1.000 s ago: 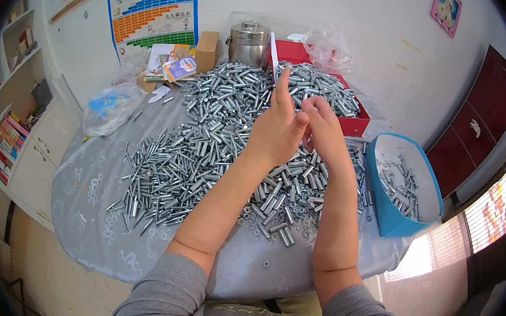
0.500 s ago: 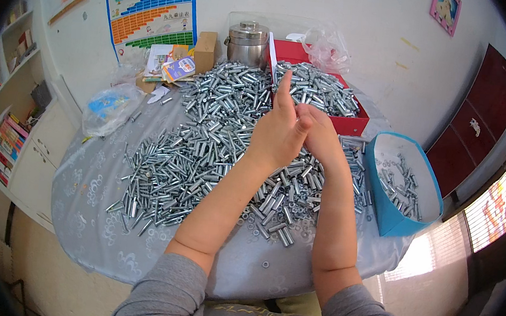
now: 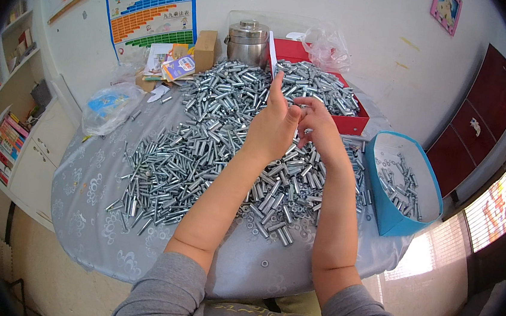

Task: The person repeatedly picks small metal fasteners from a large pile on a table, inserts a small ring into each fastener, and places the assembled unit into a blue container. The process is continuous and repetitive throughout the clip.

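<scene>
My left hand (image 3: 271, 126) is held up above a large heap of metal sleeves and bolts (image 3: 184, 158), its fingers stretched upward and its thumb apart. Just to its right, my right hand (image 3: 323, 130) has its fingers spread and bent toward the left palm, with a narrow gap between the two. Nothing shows in either hand, though the left palm is partly turned out of sight. Behind the hands, a red box (image 3: 352, 126) is piled high with more of the same silvery parts. A single nut (image 3: 265, 263) lies near the table's front edge.
A blue fabric bin (image 3: 402, 222) with some metal parts inside stands at the right. At the back are a steel pot (image 3: 246, 44), a clear plastic bag (image 3: 327, 49), a cardboard box (image 3: 205, 51) and booklets (image 3: 178, 67). Another plastic bag (image 3: 110, 109) lies at the left on the grey tablecloth (image 3: 88, 216).
My hands were pressed together and have now come slightly apart. The right fingers have opened and spread, and the left hand has shifted a little to the left.
</scene>
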{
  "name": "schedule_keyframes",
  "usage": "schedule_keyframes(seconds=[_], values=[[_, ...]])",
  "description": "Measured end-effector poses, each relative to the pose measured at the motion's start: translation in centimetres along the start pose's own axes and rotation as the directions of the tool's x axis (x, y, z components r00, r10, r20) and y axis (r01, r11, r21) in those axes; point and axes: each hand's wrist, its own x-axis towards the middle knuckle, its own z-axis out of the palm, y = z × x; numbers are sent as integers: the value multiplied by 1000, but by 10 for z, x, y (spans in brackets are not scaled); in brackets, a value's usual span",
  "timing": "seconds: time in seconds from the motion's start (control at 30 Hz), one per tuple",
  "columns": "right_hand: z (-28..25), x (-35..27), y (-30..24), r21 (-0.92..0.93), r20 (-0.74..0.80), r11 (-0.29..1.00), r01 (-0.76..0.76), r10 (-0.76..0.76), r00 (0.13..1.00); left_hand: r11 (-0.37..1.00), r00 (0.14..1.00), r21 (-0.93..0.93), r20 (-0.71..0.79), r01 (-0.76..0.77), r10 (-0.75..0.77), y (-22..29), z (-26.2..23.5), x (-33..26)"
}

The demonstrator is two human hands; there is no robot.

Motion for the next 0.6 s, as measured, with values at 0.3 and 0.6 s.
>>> schedule_keyframes(seconds=[0.3,0.6], values=[[-7,7,5,-69,-30,998,-9,7,1000,1000,999,22,47,15,-16,-3,4,0],[-12,6,0,-8,-3,993,-115,115,993,999,997,22,59,50,-51,-2,2,-2]])
